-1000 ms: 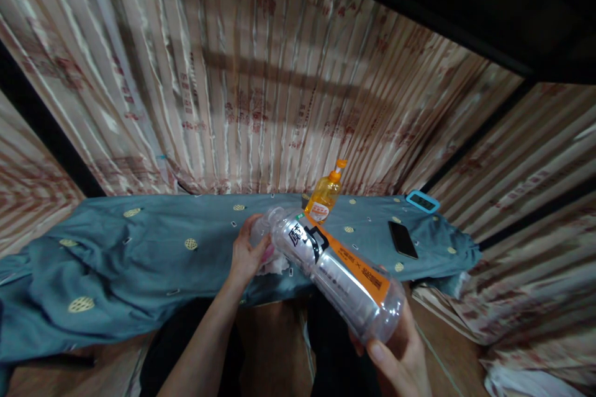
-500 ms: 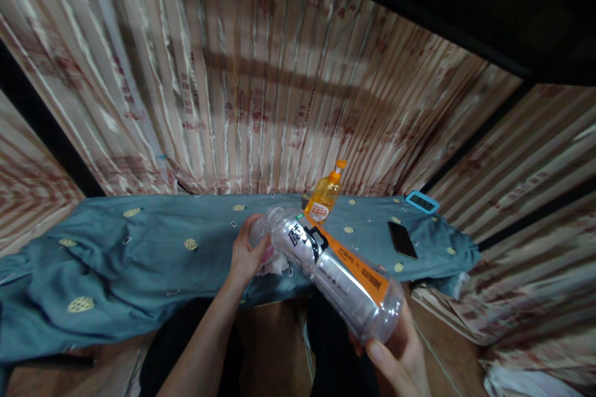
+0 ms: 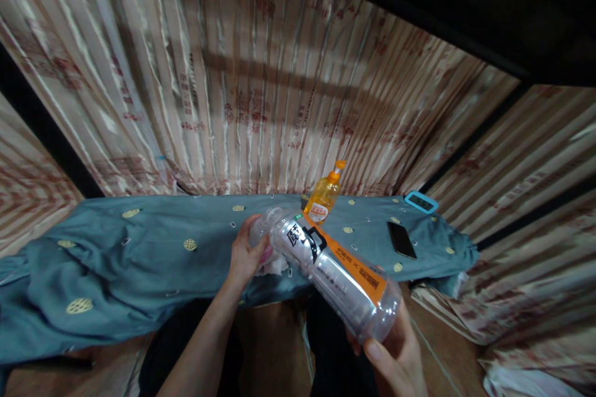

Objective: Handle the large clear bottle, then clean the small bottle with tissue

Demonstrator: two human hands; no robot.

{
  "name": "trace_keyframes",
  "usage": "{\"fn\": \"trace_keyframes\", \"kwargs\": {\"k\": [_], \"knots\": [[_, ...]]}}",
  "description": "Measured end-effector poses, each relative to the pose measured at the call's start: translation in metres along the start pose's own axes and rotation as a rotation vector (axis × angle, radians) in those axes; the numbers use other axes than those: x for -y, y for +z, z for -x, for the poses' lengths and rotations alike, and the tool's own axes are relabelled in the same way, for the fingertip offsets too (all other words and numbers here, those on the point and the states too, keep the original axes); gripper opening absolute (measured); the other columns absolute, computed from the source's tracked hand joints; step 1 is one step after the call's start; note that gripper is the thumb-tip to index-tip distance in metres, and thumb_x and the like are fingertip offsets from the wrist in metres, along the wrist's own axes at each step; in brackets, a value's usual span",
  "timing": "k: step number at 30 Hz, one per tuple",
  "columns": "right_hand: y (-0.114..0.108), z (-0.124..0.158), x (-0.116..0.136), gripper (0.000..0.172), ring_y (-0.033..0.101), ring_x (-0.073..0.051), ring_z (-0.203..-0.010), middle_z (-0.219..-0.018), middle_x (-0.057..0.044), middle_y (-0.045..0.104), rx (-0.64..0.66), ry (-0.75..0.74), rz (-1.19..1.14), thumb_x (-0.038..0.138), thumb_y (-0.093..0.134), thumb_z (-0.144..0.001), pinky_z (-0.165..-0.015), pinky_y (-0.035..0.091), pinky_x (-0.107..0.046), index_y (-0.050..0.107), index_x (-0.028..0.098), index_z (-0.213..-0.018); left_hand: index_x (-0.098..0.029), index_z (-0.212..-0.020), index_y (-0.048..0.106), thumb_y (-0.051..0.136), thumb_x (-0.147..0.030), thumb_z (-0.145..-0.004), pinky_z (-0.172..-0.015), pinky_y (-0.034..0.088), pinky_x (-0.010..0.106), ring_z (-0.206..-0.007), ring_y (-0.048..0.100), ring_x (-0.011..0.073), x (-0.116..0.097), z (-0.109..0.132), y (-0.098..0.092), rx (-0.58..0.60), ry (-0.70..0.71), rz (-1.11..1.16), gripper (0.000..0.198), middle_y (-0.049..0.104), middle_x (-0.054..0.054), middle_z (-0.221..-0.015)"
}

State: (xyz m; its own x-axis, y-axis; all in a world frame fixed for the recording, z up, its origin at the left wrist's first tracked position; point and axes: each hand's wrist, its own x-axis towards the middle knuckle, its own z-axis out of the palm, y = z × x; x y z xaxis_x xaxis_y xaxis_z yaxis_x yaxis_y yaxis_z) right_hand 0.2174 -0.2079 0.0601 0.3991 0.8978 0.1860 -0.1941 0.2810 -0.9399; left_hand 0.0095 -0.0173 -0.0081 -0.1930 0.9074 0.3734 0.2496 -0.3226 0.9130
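One tilted bottle (image 3: pixel 333 273), in right hand (image 3: pixel 398 350)

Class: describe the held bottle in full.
The bottle looks like clear plastic, with a silvery label, an orange panel and black characters. It slants above the near edge of the teal cloth, neck away and leftward. The right hand grips its base; the left hand holds a clear piece by its neck, contact unclear.

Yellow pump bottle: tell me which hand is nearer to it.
Left. The left hand is left of the yellow pump bottle and slightly nearer the camera; the right hand is farther off, to its right and much nearer the camera.
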Motion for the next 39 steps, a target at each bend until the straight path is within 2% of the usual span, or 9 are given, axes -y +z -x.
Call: {"fn": "trace_keyframes", "kwargs": {"k": [3, 8, 15, 21, 34, 39], "knots": [[0.0038, 0.0002, 0.0020, 0.098, 0.069, -0.029, -0.089, -0.105, -0.008, 0.074, -0.061, 0.080, -0.051, 0.045, 0.093, -0.061, -0.067, 0.053, -0.033, 0.050, 0.024, -0.147, -0.022, -0.115, 0.063, 0.066, -0.049, -0.074, -0.101, 0.049, 0.046, -0.112, 0.066, 0.0307, 0.0004, 0.0001, 0.0005, 0.001, 0.011, 0.014, 0.049, 0.072, 0.009, -0.116], [0.0079, -0.0003, 0.0042, 0.103, 0.069, -0.032, -0.092, -0.105, -0.009, 0.074, -0.090, 0.082, -0.082, 0.046, 0.095, -0.056, -0.068, 0.054, -0.036, 0.051, 0.022, -0.146, -0.022, -0.115, 0.063, 0.066, -0.049, -0.075, -0.101, 0.049, 0.045, -0.112, 0.066, 0.0304, 0.0016, 0.0000, 0.0008, 0.001, 0.002, 0.007, 0.049, 0.072, 0.008, -0.116], [0.0030, -0.0007, 0.0028, 0.097, 0.070, -0.028, -0.085, -0.109, -0.008, 0.074, -0.053, 0.073, -0.034, 0.044, 0.093, -0.061, -0.066, 0.054, -0.034, 0.051, 0.026, -0.146, -0.023, -0.116, 0.063, 0.066, -0.047, -0.076, -0.101, 0.049, 0.044, -0.112, 0.066, 0.0292, 0.0020, 0.0003, 0.0011, 0.003, -0.001, -0.002, 0.046, 0.072, 0.008, -0.117], [0.0062, -0.0020, 0.0016, 0.095, 0.070, -0.029, -0.089, -0.117, -0.008, 0.074, -0.050, 0.080, -0.073, 0.046, 0.093, -0.060, -0.066, 0.053, -0.033, 0.052, 0.029, -0.144, -0.022, -0.117, 0.063, 0.065, -0.050, -0.076, -0.101, 0.050, 0.046, -0.113, 0.066, 0.0303, 0.0005, 0.0006, 0.0013, -0.006, 0.008, 0.005, 0.049, 0.071, 0.009, -0.117], [0.0087, -0.0023, 0.0019, 0.096, 0.070, -0.028, -0.092, -0.118, -0.008, 0.073, -0.060, 0.084, -0.103, 0.046, 0.094, -0.060, -0.068, 0.053, -0.033, 0.051, 0.029, -0.144, -0.022, -0.117, 0.063, 0.067, -0.049, -0.075, -0.102, 0.049, 0.047, -0.113, 0.066, 0.0312, 0.0044, 0.0003, 0.0029, -0.013, -0.026, 0.017, 0.050, 0.072, 0.009, -0.116], [0.0080, -0.0024, 0.0036, 0.098, 0.070, -0.029, -0.094, -0.117, -0.008, 0.074, -0.043, 0.089, -0.097, 0.045, 0.096, -0.059, -0.063, 0.051, -0.030, 0.051, 0.028, -0.144, -0.020, -0.116, 0.063, 0.066, -0.047, -0.074, -0.102, 0.048, 0.048, -0.113, 0.065, 0.0315, 0.0044, -0.0006, 0.0026, -0.012, -0.007, 0.045, 0.050, 0.071, 0.010, -0.118]]}}
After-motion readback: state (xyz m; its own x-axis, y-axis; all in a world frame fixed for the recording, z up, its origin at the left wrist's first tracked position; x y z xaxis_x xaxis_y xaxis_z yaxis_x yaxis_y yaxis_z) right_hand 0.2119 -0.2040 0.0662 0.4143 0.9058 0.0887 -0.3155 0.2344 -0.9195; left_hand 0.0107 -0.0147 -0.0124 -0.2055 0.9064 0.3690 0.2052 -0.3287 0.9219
